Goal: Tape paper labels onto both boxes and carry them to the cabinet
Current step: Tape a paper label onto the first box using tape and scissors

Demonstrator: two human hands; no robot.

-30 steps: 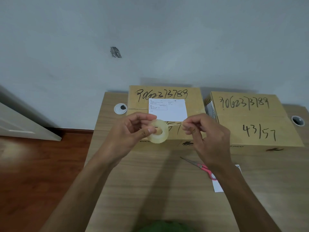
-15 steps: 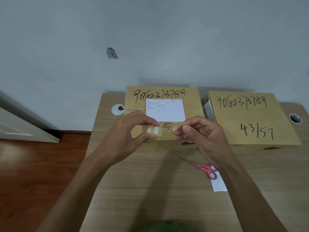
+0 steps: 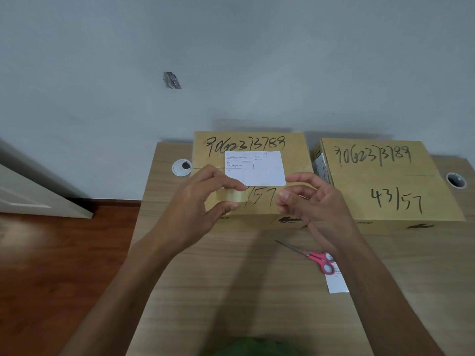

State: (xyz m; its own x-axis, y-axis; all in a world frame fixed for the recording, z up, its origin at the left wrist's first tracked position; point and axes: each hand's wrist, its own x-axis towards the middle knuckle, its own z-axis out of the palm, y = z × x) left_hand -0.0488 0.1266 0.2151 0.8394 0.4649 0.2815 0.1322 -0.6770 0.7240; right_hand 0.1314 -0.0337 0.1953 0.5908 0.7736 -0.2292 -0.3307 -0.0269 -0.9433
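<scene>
Two cardboard boxes with handwritten numbers stand at the back of the wooden table. The left box (image 3: pixel 295 150) carries a white paper label (image 3: pixel 262 168) on its top; the right box (image 3: pixel 385 181) has no label on top. My left hand (image 3: pixel 195 209) grips a roll of clear tape (image 3: pixel 231 196) between thumb and fingers, in front of the left box. My right hand (image 3: pixel 316 204) is just to the right of it, fingertips pinched; a thin strip of tape between roll and fingers is hard to make out. A second paper label (image 3: pixel 336 281) lies under the scissors.
Pink-handled scissors (image 3: pixel 316 258) lie on the table (image 3: pixel 231 291) right of centre. Cable grommets sit at the left (image 3: pixel 182 167) and right (image 3: pixel 456 180) back corners. Wall directly behind the boxes; wooden floor and a white door panel (image 3: pixel 38 199) to the left.
The tape roll turned from facing me to edge-on in my left hand. My right hand moved a little to the right, away from the roll.
</scene>
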